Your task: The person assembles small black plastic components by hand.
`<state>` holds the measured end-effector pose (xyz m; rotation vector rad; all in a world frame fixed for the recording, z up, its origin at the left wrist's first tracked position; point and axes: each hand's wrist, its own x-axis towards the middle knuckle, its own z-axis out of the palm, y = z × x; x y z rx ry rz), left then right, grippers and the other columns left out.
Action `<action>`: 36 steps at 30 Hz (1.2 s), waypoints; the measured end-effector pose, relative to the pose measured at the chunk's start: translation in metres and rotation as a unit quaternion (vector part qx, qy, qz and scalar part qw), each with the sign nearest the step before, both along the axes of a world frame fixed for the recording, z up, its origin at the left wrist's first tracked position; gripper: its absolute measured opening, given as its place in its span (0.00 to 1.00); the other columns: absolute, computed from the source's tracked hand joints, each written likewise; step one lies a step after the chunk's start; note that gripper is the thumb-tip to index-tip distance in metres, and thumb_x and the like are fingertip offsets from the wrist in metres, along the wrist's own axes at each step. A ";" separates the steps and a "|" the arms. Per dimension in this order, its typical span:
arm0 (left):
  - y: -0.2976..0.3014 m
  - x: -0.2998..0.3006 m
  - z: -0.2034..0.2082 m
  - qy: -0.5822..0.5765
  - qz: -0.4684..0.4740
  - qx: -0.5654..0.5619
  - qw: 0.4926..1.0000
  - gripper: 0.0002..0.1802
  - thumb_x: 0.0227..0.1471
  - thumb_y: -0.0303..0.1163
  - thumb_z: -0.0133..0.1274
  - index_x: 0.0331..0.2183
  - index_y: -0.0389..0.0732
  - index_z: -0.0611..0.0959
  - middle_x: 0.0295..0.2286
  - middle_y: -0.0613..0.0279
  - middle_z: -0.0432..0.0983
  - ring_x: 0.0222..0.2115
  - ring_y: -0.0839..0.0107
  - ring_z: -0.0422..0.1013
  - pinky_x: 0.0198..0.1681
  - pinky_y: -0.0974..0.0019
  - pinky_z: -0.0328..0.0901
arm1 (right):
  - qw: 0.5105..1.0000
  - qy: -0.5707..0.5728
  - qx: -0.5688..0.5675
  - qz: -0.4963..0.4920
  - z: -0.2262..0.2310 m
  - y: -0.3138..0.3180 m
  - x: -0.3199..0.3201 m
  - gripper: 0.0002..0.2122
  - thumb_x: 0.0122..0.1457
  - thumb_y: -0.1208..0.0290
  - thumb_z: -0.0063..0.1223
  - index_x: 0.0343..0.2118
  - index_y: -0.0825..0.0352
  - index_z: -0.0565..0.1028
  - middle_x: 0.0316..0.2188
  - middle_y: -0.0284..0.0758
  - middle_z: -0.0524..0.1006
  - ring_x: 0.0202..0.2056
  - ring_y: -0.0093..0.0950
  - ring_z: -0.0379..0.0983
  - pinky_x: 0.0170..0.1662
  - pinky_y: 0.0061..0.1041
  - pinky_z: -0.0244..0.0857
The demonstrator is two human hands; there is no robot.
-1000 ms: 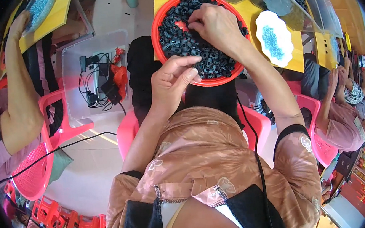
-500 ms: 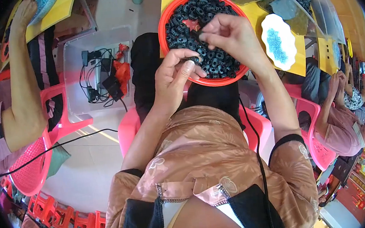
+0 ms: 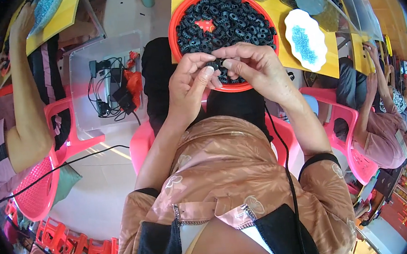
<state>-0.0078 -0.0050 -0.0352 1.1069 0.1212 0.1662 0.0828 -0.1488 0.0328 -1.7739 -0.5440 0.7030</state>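
Observation:
My left hand [image 3: 185, 87] and my right hand [image 3: 269, 75] meet over the near side of a red round basin [image 3: 175, 47]. Between the fingertips of both hands is a small black plastic piece [image 3: 215, 65] with holes; fingers partly cover it, and I cannot tell whether it is one part or two. Heaped in the basin are many similar black pieces [image 3: 233, 20]. A red patterned patch [image 3: 205, 25] of the basin's bottom shows through the heap. Right of the basin, a white scalloped plate [image 3: 320, 51] holds a pile of tiny bluish bits [image 3: 304, 45], too small to name.
The basin and plate are on a yellow table [image 3: 277, 4]. Clear plastic trays [image 3: 299, 0] with black pieces stand behind. Left is a clear bin [image 3: 81, 79] with cables and adapters. Co-workers' arms [image 3: 27, 108] show at both sides. A black cord [image 3: 288, 163] runs down my front.
My right hand has come from over the heap down to my left hand, and both now pinch at the black piece. The view has shifted slightly.

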 end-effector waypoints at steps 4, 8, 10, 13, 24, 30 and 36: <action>0.008 0.001 0.006 0.019 0.015 -0.016 1.000 0.08 0.57 0.24 0.46 0.40 0.36 0.71 0.29 0.60 0.73 0.25 0.77 0.71 0.30 0.76 0.66 | 0.999 -0.002 0.026 -0.028 -0.001 0.008 0.001 0.09 0.57 0.81 0.47 0.40 0.73 0.75 0.29 0.31 0.76 0.28 0.15 0.70 0.32 0.16 0.67; 0.006 -0.004 0.007 0.042 0.001 -0.038 0.998 0.07 0.56 0.24 0.46 0.39 0.39 0.71 0.27 0.62 0.74 0.24 0.78 0.71 0.29 0.75 0.67 | 0.997 0.025 0.057 -0.053 -0.004 0.007 -0.007 0.08 0.58 0.80 0.48 0.40 0.73 0.74 0.33 0.32 0.76 0.33 0.17 0.72 0.38 0.17 0.67; 0.003 -0.003 -0.002 0.032 -0.023 -0.064 0.997 0.06 0.57 0.26 0.46 0.39 0.39 0.71 0.27 0.64 0.74 0.24 0.78 0.71 0.29 0.75 0.67 | 0.996 -0.018 0.055 -0.067 -0.004 0.007 -0.011 0.08 0.58 0.81 0.48 0.40 0.73 0.74 0.39 0.35 0.75 0.40 0.21 0.71 0.47 0.21 0.64; 0.002 -0.008 -0.002 0.012 -0.045 -0.084 0.995 0.11 0.58 0.28 0.45 0.44 0.37 0.72 0.27 0.63 0.72 0.25 0.79 0.70 0.29 0.74 0.66 | 0.990 0.008 0.122 -0.064 -0.010 0.011 -0.023 0.07 0.55 0.83 0.49 0.36 0.70 0.76 0.47 0.38 0.71 0.46 0.25 0.68 0.51 0.25 0.61; 0.006 -0.005 0.002 0.010 -0.088 -0.090 0.992 0.06 0.58 0.30 0.46 0.36 0.38 0.75 0.23 0.70 0.69 0.20 0.82 0.66 0.24 0.78 0.60 | 0.992 -0.043 0.111 -0.030 0.011 0.012 -0.023 0.07 0.53 0.83 0.52 0.36 0.70 0.76 0.42 0.39 0.73 0.42 0.27 0.71 0.47 0.24 0.63; 0.007 -0.004 0.004 -0.017 -0.118 -0.098 0.988 0.06 0.58 0.30 0.46 0.34 0.37 0.74 0.22 0.70 0.67 0.19 0.84 0.62 0.23 0.78 0.58 | 0.890 -0.409 -0.105 0.171 0.058 0.015 -0.010 0.12 0.47 0.81 0.57 0.37 0.67 0.77 0.31 0.40 0.75 0.33 0.37 0.73 0.38 0.29 0.65; 0.007 -0.012 0.009 0.010 -0.154 -0.063 0.986 0.08 0.58 0.30 0.46 0.37 0.36 0.75 0.20 0.70 0.67 0.18 0.83 0.61 0.22 0.77 0.57 | 0.864 -0.405 -0.145 0.261 0.069 0.010 -0.004 0.10 0.45 0.81 0.56 0.34 0.67 0.78 0.28 0.38 0.77 0.30 0.37 0.73 0.34 0.31 0.63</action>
